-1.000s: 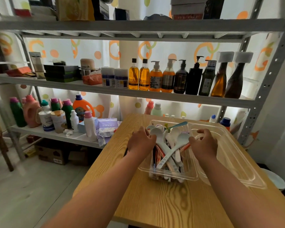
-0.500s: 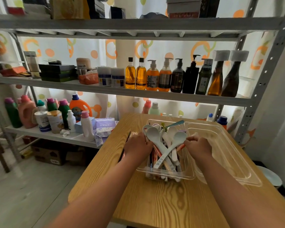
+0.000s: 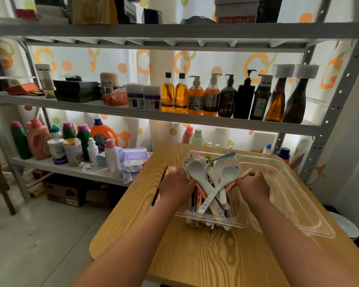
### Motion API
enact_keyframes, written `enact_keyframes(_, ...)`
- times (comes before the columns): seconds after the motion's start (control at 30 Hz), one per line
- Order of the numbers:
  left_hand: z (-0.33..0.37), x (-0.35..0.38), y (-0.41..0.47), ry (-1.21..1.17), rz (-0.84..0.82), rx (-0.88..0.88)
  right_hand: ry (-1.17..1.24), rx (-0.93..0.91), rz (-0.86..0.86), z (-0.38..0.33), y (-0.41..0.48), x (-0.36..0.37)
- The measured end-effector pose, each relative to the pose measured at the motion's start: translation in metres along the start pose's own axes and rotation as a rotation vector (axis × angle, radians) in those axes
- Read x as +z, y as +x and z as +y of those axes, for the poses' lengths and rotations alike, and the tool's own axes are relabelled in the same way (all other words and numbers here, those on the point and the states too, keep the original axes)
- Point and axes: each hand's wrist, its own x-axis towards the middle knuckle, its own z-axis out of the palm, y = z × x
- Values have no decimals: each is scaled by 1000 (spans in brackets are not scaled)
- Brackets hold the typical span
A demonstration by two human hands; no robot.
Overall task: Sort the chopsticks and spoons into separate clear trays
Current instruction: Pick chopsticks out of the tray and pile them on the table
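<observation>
A small clear tray (image 3: pixel 239 223) on the wooden table (image 3: pixel 205 255) holds a heap of white spoons (image 3: pixel 197 172) and coloured chopsticks (image 3: pixel 202 196). My left hand (image 3: pixel 175 186) curls over the tray's left side, its fingers down among the utensils; what they hold is hidden. My right hand (image 3: pixel 253 186) grips the top end of an orange chopstick (image 3: pixel 230 186) at the tray's right side. A larger clear tray (image 3: pixel 294 195) lies beside it on the right with nothing in it. A thin dark chopstick (image 3: pixel 159 188) lies on the table left of my left hand.
A grey metal shelf rack (image 3: pixel 174 119) stands behind the table with rows of bottles (image 3: pixel 226 98) and detergent jugs (image 3: pixel 39 139). Cardboard boxes (image 3: pixel 64 195) sit on the floor at the left. A white bin (image 3: pixel 346 224) stands at the right of the table.
Both hands stayed at the small tray's sides. My right hand has closed on an orange chopstick end and my left hand has sunk a little deeper into the utensils.
</observation>
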Motion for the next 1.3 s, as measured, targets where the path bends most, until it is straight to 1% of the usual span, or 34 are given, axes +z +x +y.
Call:
enact_keyframes(0.1, 0, 0, 0, 10, 0, 7, 31, 49, -12, 3, 3, 0)
enact_keyframes(0.2, 0, 1, 0, 20, 1, 17, 50, 52, -33, 4, 1, 1)
enact_keyframes(0.53, 0, 0, 0, -2, 7, 17, 231, 104, 24, -3, -4, 3)
enact_keyframes(0.73, 1, -1, -1, -54, 24, 0, 354, -8, 69, -19, -16, 5)
enact_keyframes(0.83, 2, -2, -2, -42, 16, -12, 402, -57, -1, -22, -23, 9)
enact_keyframes(0.93, 2, -2, -1, -45, 14, -25, 373, -94, -99, -15, -27, 17)
enact_keyframes(1.03, 3, -3, -1, -45, 16, -32, 353, -108, -138, -14, -29, 17)
enact_keyframes(1.13, 3, -3, -2, -54, 8, -22, 322, -135, -90, -16, -25, 11)
enact_keyframes(1.3, 3, -4, -3, -99, -12, -52, 332, -255, 28, -28, -21, 0)
